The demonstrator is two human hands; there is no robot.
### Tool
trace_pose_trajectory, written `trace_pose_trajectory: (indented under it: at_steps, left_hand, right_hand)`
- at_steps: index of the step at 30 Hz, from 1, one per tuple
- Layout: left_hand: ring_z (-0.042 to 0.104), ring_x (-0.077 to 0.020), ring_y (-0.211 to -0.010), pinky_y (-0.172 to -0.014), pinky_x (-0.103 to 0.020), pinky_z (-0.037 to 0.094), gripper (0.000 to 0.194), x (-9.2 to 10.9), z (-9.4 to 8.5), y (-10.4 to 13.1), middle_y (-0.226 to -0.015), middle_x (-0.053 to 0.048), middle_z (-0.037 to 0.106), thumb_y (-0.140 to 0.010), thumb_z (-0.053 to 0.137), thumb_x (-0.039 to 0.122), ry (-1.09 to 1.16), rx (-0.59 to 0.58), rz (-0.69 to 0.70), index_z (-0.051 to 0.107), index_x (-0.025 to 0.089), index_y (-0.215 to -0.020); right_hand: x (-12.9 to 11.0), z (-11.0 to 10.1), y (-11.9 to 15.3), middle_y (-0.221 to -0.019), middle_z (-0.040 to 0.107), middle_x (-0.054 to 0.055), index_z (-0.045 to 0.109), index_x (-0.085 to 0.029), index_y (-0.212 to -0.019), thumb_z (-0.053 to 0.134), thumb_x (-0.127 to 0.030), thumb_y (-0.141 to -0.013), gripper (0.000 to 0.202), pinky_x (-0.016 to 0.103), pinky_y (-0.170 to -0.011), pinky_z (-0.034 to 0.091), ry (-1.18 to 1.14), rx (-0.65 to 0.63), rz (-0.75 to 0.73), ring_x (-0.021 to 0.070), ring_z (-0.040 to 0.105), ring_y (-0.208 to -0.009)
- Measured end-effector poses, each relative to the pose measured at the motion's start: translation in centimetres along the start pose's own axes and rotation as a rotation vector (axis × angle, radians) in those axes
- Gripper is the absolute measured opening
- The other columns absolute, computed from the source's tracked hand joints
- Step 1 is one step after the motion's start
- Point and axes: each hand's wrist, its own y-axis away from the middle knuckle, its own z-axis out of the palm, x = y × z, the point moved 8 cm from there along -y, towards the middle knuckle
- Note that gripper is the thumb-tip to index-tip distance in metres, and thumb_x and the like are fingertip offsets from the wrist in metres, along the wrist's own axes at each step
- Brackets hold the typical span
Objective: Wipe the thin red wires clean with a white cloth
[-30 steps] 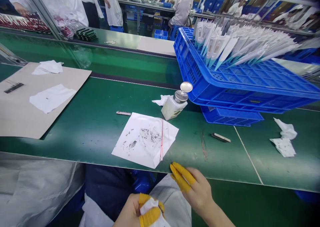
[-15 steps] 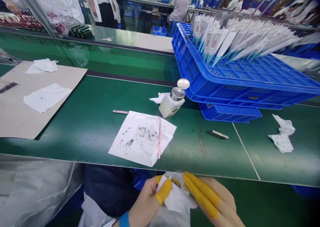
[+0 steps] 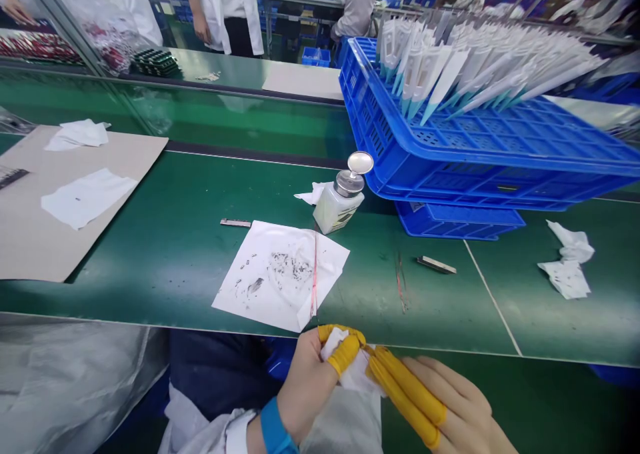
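Observation:
My left hand (image 3: 320,367), with yellow finger cots on thumb and forefinger, pinches a crumpled white wipe (image 3: 357,374) just beyond the bench's front edge. My right hand (image 3: 425,397), also in yellow finger cots, brings its pressed-together fingertips against the left ones at the wipe. Something small and dark seems to sit between the fingertips, too hidden to name. Past the hands, a white sheet (image 3: 280,287) with dark smudges and specks lies on the green bench (image 3: 165,254). Thin red wires (image 3: 314,274) lie across its right side.
Behind the sheet stands a pump bottle (image 3: 337,207). At right, a blue crate (image 3: 450,164) full of white thermometer-like sticks rests over a smaller blue bin (image 3: 460,221). Small dark strips, more wires (image 3: 401,284) and used wipes (image 3: 567,261) lie about. Left is a cardboard sheet (image 3: 30,241).
Both hands have come up slightly towards the bench edge, and their fingertips now meet. The wipe is gathered smaller in the left fingers. A person across the bench has shifted.

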Motion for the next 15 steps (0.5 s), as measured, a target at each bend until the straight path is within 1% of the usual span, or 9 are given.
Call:
trace_pose_trajectory:
  at_steps: [4,6,8,10,12,13,15]
  left_hand:
    - [0.057,-0.0126,-0.072,-0.067,-0.023,0.045,0.039,0.8,0.1,0.2,-0.076,-0.002,0.065,-0.059,0.077,0.046,0.005,-0.022,0.064,0.067,0.014,-0.079]
    - [0.059,-0.0133,-0.071,-0.067,-0.023,0.045,0.038,1.2,0.4,0.3,-0.075,-0.003,0.066,-0.062,0.075,0.046,0.004,-0.035,0.081,0.066,0.013,-0.080]
    - [0.061,-0.0151,-0.072,-0.065,-0.024,0.046,0.039,1.5,0.7,0.2,-0.076,-0.005,0.067,-0.065,0.073,0.046,-0.002,-0.055,0.087,0.066,0.013,-0.083]
    - [0.062,-0.0168,-0.075,-0.066,-0.025,0.046,0.040,1.8,1.1,0.1,-0.078,-0.007,0.068,-0.066,0.073,0.046,0.003,-0.070,0.098,0.066,0.012,-0.085]
    - [0.063,-0.0178,-0.076,-0.067,-0.025,0.047,0.042,2.1,1.2,0.1,-0.079,-0.007,0.069,-0.064,0.074,0.046,0.024,-0.060,0.104,0.066,0.012,-0.087]
    - [0.064,-0.0180,-0.076,-0.068,-0.025,0.048,0.043,2.3,1.2,0.1,-0.078,-0.007,0.069,-0.063,0.074,0.047,0.032,-0.053,0.107,0.065,0.012,-0.087]
    - [0.064,-0.0180,-0.076,-0.068,-0.025,0.048,0.044,2.9,1.1,0.2,-0.077,-0.007,0.069,-0.062,0.075,0.047,0.036,-0.037,0.114,0.065,0.012,-0.086]
  right_hand:
    - [0.2,0.1,1.2,-0.066,0.070,0.001,0.065,-0.020,-0.075,0.026,-0.005,-0.091,0.045,0.029,-0.073,0.053,-0.023,-0.022,0.022,0.0154,0.066,-0.082]
    - [0.3,0.2,2.0,-0.070,0.071,0.001,0.067,-0.021,-0.081,0.026,-0.006,-0.091,0.044,0.030,-0.074,0.054,-0.038,-0.041,0.039,0.0161,0.066,-0.083]
    - [0.6,0.0,2.9,-0.074,0.072,0.000,0.067,-0.023,-0.089,0.028,-0.009,-0.092,0.042,0.030,-0.074,0.056,-0.048,-0.057,0.087,0.0168,0.066,-0.082]
    - [1.0,-0.5,3.8,-0.076,0.073,-0.002,0.066,-0.027,-0.097,0.032,-0.016,-0.093,0.035,0.031,-0.075,0.057,-0.065,-0.062,0.156,0.0179,0.067,-0.079]
    - [1.6,-0.9,4.7,-0.084,0.073,-0.002,0.063,-0.030,-0.106,0.041,-0.026,-0.092,0.026,0.034,-0.074,0.058,-0.076,-0.084,0.242,0.0206,0.068,-0.079]
    - [1.8,-1.2,5.2,-0.087,0.073,-0.001,0.061,-0.029,-0.110,0.046,-0.030,-0.090,0.025,0.034,-0.071,0.059,-0.078,-0.093,0.285,0.0222,0.068,-0.079]
    - [2.6,-1.8,6.4,-0.093,0.072,0.001,0.058,-0.029,-0.117,0.056,-0.032,-0.085,0.032,0.035,-0.066,0.059,-0.105,-0.083,0.415,0.0253,0.067,-0.081]
